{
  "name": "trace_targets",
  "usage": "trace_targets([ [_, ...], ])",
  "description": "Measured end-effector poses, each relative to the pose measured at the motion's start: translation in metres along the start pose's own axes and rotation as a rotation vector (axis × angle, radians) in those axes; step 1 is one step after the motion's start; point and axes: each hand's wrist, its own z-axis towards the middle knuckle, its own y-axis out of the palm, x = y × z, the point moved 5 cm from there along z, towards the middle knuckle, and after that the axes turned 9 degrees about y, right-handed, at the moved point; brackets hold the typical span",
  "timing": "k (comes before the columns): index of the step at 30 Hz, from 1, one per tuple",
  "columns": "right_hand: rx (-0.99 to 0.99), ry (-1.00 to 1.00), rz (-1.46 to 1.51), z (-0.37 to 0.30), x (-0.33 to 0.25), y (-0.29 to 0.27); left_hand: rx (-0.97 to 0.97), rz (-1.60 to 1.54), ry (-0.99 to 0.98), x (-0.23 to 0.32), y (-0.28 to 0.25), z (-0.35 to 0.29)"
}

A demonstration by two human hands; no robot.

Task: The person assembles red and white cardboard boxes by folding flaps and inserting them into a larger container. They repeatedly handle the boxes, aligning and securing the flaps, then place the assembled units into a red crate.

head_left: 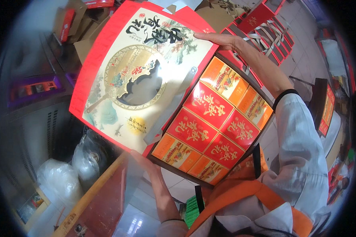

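Observation:
A large gift box [162, 154] is held up in front of me, tilted, with its lid opened to the left. The lid [108, 71] has a red border, a cream panel with a painted landscape and a round fan-shaped window. In the dark tray sit several small red cartons [209, 103] and orange cartons [224, 79]. My right hand [221, 40] is closed on the upper edge near the hinge, thumb on the lid's face. My left hand [145, 161] grips the lower edge near the hinge; most of its fingers are hidden behind the box.
At the upper right, red bags [261, 19] with pale ribbon handles stand in a row. Another filled box [326, 106] is at the right. Plastic-wrapped rolls [85, 162] lie lower left, beside a wooden-edged red panel [101, 197]. Opened cardboard boxes [85, 43] are behind the lid.

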Motion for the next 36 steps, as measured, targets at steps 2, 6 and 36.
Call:
trace_targets([
  [2,0.011,0.023,0.016,-0.004,0.004,0.002,0.028,0.044,-0.013,-0.001,-0.006,0.003],
  [6,0.06,0.088,-0.04,-0.008,0.005,-0.004,0.03,0.057,-0.002,-0.003,-0.012,0.004],
  [36,0.211,-0.012,0.533,-0.044,0.024,0.025,0.2,0.21,0.145,-0.011,-0.028,-0.004],
])
